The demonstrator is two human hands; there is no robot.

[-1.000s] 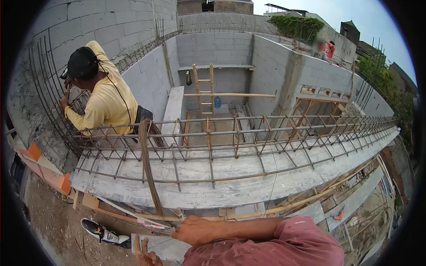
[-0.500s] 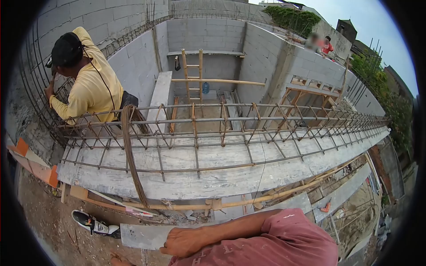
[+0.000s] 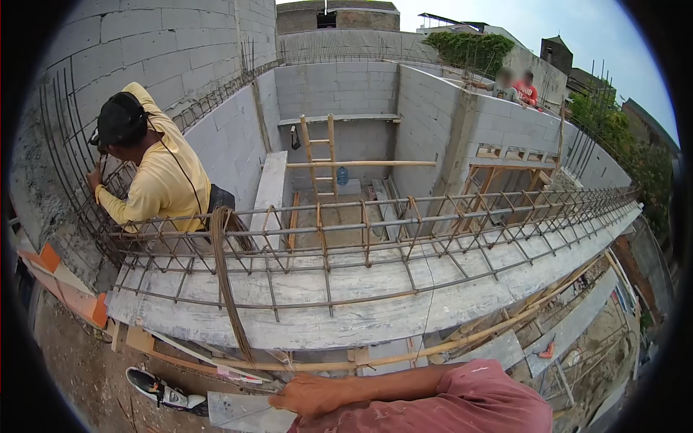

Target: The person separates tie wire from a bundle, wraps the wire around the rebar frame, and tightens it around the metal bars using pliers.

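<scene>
My right hand is at the bottom centre, at the end of a forearm that crosses leftward from a faded red sleeve. Its fingers look curled in, and anything inside them is hidden. Just beyond it runs a bamboo pole, under a long grey plank. Along this plank lies a cage of steel bars and square stirrups. A bundle of thin tie wire hangs draped over the cage. My left hand is out of the frame.
A co-worker in a yellow shirt leans by upright rebar at left. Two people are behind the far right wall. Inside the block walls stand a bamboo ladder and a water bottle. A motorbike is below.
The view has tilted up and shifted, so the cage and plank sit lower. My right hand stays low and curled. A brown shape at the lower left edge has left the frame.
</scene>
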